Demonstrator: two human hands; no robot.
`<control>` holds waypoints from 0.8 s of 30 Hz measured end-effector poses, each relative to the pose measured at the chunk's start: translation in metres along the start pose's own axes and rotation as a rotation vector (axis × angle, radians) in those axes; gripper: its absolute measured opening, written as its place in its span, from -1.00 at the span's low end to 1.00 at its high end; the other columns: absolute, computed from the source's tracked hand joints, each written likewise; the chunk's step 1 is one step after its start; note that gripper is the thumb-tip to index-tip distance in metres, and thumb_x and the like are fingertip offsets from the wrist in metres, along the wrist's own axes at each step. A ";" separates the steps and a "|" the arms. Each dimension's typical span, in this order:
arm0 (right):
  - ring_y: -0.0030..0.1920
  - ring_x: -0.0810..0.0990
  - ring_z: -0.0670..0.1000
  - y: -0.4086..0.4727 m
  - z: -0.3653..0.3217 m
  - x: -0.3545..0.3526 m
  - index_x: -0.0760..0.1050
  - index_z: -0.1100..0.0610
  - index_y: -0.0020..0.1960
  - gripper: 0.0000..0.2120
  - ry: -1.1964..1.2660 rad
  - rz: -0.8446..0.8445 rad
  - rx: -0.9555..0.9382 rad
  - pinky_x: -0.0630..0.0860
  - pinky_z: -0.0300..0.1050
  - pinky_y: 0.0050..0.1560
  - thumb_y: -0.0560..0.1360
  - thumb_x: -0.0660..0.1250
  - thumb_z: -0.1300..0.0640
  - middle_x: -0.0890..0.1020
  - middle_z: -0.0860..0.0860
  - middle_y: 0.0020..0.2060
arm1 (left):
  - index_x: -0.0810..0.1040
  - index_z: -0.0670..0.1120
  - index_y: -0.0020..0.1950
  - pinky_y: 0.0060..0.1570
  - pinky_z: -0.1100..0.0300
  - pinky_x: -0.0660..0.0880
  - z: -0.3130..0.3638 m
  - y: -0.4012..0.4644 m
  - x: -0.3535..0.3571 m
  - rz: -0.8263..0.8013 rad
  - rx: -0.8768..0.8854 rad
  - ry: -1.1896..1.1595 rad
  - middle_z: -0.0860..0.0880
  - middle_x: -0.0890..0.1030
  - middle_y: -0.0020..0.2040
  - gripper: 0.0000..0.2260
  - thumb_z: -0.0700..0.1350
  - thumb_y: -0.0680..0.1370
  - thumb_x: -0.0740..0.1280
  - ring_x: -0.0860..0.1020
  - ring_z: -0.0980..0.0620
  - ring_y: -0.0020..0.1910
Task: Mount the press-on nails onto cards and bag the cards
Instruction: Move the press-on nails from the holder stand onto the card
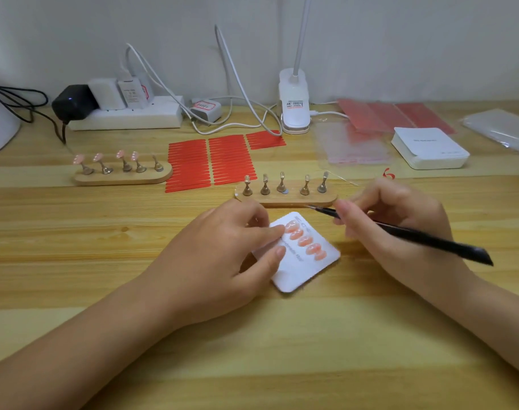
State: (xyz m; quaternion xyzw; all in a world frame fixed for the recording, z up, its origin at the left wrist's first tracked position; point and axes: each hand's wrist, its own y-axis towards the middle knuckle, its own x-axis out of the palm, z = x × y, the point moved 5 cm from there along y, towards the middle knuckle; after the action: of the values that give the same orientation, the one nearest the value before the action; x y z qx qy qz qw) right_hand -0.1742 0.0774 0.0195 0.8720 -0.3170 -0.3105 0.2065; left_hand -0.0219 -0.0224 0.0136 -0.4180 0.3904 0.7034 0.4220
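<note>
A small white rounded card (304, 267) lies on the pale wooden table (252, 350), carrying a row of five glossy pink press-on nails (305, 240). The left hand (219, 258) presses straight fingers on the card's left edge. The right hand (397, 229) pinches slim black tweezers (406, 232) just beside the card

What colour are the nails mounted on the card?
Glossy peach-pink, five nails in a row on the white card; head view.
</note>
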 end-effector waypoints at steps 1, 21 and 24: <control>-0.42 0.58 -0.08 0.001 0.002 -0.001 0.46 0.11 -0.35 -0.74 0.061 -0.008 0.080 0.49 -0.26 -0.39 0.42 0.42 0.02 0.62 0.01 -0.42 | 0.59 0.02 0.16 -0.02 0.18 0.35 0.002 -0.001 0.000 -0.005 0.006 0.012 0.09 0.44 -0.01 -0.48 0.20 0.49 -0.04 0.39 0.13 -0.02; -0.50 0.55 -0.12 0.010 0.021 0.003 0.43 0.11 -0.38 -0.76 0.357 -0.127 0.377 0.48 -0.33 -0.44 0.21 0.47 0.03 0.64 0.06 -0.47 | 0.38 0.20 0.34 0.11 0.34 -0.03 -0.008 0.009 0.012 0.041 -0.083 0.047 0.18 0.28 0.38 -0.37 0.37 0.36 -0.07 0.09 0.27 0.33; -0.50 0.55 -0.12 0.010 0.020 0.002 0.39 0.15 -0.36 -0.76 0.338 -0.117 0.364 0.48 -0.33 -0.43 0.28 0.45 0.12 0.64 0.05 -0.47 | 0.54 0.09 0.08 0.10 0.26 0.09 -0.008 0.008 0.007 0.097 -0.066 0.034 0.12 0.43 0.27 -0.50 0.33 0.37 0.06 0.23 0.20 0.27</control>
State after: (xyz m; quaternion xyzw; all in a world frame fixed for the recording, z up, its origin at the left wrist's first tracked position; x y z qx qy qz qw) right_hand -0.1910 0.0654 0.0095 0.9512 -0.2777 -0.1093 0.0780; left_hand -0.0289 -0.0301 0.0062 -0.4240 0.3938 0.7284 0.3667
